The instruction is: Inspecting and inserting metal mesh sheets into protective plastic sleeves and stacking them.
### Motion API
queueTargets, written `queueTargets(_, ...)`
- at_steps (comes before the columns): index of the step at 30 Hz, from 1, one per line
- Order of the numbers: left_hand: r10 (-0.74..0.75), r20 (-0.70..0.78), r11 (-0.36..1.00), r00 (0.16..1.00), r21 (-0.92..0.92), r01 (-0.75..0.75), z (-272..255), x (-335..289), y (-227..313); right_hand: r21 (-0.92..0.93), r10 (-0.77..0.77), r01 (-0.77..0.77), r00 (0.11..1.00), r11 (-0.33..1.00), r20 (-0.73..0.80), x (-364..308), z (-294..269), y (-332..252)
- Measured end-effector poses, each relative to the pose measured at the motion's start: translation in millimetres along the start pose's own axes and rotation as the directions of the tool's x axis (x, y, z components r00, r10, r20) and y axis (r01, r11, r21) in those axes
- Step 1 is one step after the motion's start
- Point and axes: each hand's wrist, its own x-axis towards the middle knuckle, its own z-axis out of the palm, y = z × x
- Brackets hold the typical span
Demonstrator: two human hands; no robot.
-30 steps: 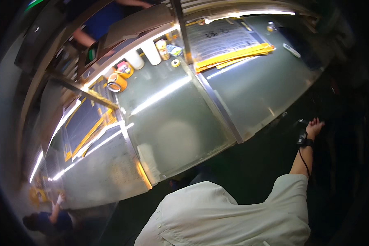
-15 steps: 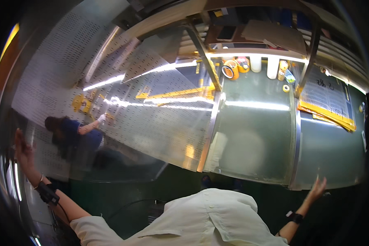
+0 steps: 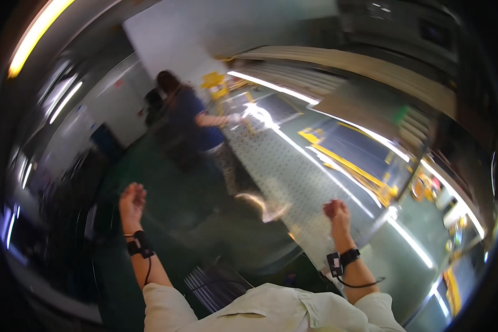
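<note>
My left hand (image 3: 132,200) is raised at the left with its fingers curled in. My right hand (image 3: 336,209) is held up at about the same height, before the bench, and its fingers are also bent closed. A thin see-through sheet with a curved lower edge and a bright glare patch (image 3: 263,207) seems to lie between the hands. Its outline is faint, and whatever the fingertips grip is too blurred to make out. Both wrists carry black straps with small boxes and cables.
Ahead, a person in a dark blue top (image 3: 191,113) reaches over the long bench (image 3: 271,166). A dark panel with yellow edging (image 3: 348,152) lies on it under shelves (image 3: 343,61). Orange tape rolls (image 3: 420,187) and white cylinders are at the right. A ribbed dark object (image 3: 216,288) is low near me.
My view has swung left, bringing the person nearer the middle. Both hands, wide apart before, have come closer together in front of me. The right fingers, spread earlier, are now curled.
</note>
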Motion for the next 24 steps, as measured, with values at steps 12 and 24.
queueTargets(12, 0.286, 0.548, 0.223, 0.786, 0.759, -0.611, 98.1, -124.9, -94.2, -0.34, -0.084, 0.869, 0.393, 0.359, 0.916, -53.8, 245.1, -21.3)
queueTargets(24, 0.006, 0.502, 0.954, 0.865, 0.257, -0.156, 136.6, -136.9, -133.3, -0.258, -0.077, 0.94, 0.281, 0.224, 0.957, -78.8, 248.7, -16.8)
